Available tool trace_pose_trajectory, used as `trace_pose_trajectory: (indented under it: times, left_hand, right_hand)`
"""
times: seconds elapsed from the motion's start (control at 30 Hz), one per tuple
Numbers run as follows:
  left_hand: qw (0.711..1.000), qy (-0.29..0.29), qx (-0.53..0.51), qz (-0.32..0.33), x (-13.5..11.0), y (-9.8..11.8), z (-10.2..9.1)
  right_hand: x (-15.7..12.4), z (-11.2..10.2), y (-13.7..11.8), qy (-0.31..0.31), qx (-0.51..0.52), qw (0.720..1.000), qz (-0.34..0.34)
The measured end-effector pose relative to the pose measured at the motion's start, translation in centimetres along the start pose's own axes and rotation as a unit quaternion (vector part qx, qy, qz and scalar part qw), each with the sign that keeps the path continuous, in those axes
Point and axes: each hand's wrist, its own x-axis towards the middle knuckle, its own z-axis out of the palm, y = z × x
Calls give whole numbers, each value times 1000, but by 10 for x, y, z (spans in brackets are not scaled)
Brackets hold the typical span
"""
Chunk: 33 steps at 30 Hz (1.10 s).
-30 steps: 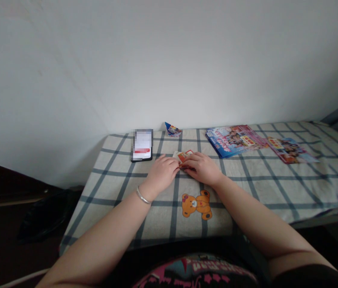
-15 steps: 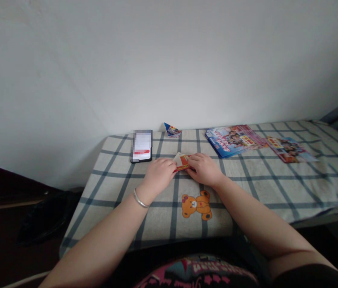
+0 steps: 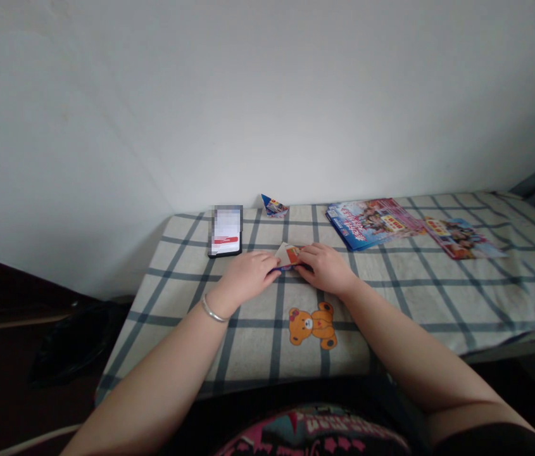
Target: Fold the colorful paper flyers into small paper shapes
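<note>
Between my two hands a small folded piece of paper (image 3: 289, 255) lies on the checked tablecloth, white and orange-red on top with a blue strip along its near edge. My left hand (image 3: 254, 275), with a silver bangle at the wrist, pinches its left end. At the other end, my right hand (image 3: 321, 267) is closed on the paper, the fingers covering that side. Parts of the paper are hidden under both sets of fingertips.
A phone (image 3: 226, 231) with a lit screen lies left of my hands. Against the wall sits a folded blue paper shape (image 3: 274, 206). To the right are a stack of printed flyers (image 3: 366, 223) and another flyer (image 3: 464, 238). A bear print (image 3: 312, 325) marks the tablecloth (image 3: 248, 342).
The paper's near edge now shows blue where it showed red and yellow. My left hand has shifted slightly left. Both hands still hold the paper.
</note>
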Motion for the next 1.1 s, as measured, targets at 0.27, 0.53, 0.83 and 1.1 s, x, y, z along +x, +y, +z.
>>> trace_pose_trajectory:
  times: [0.27,0.53,0.83,1.1]
  left_hand:
    - [999,44,6,-7,4,7,14]
    - [996,68,16,-56,9,11,21]
    - [992,72,58,-91,12,16,16]
    - [990,86,57,-92,15,18,12]
  right_hand:
    - [3,5,3,8,2,1000,24]
    - [8,14,8,49,39,998,29]
    - [15,14,4,21,28,996,76]
    - [19,14,-1,9,1,995,95]
